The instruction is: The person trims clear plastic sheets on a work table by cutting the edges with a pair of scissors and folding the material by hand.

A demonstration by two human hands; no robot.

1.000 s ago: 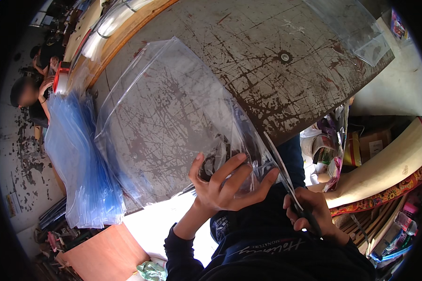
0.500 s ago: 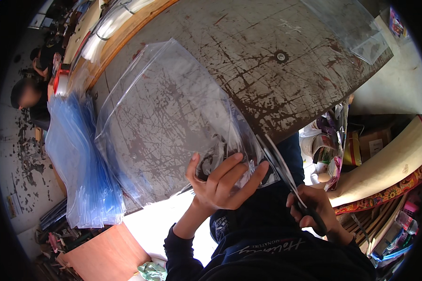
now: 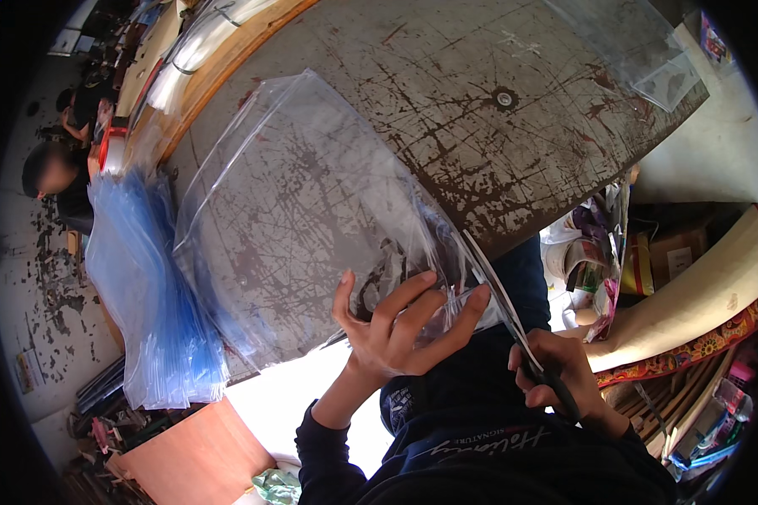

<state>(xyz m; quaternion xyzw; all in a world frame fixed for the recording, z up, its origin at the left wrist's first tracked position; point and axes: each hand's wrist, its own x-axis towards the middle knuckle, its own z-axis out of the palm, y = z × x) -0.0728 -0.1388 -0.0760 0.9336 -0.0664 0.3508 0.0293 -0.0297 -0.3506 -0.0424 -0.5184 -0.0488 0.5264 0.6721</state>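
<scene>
A large clear plastic bag (image 3: 312,194) lies over the table, its near right part bunched up by my left hand (image 3: 400,328). My left fingers are spread and bent, with gathered plastic between them; the thumb's grip is partly hidden. My right hand (image 3: 560,374) is closed round the dark handles of scissors (image 3: 501,295). The long metal blades point up and left along the right edge of the plastic, close to my left fingertips, and look nearly closed together.
A scratched table (image 3: 480,151) spreads ahead. Left of the bag hangs a stack of bluish plastic bags (image 3: 147,303). Another clear plastic piece (image 3: 627,50) lies at the far right corner. A cream roll (image 3: 691,311) stands at right. A person (image 3: 63,181) is at far left.
The scissors have moved slightly up and left against the plastic's edge, and their blades have drawn closer together. My left hand stays nearly in place.
</scene>
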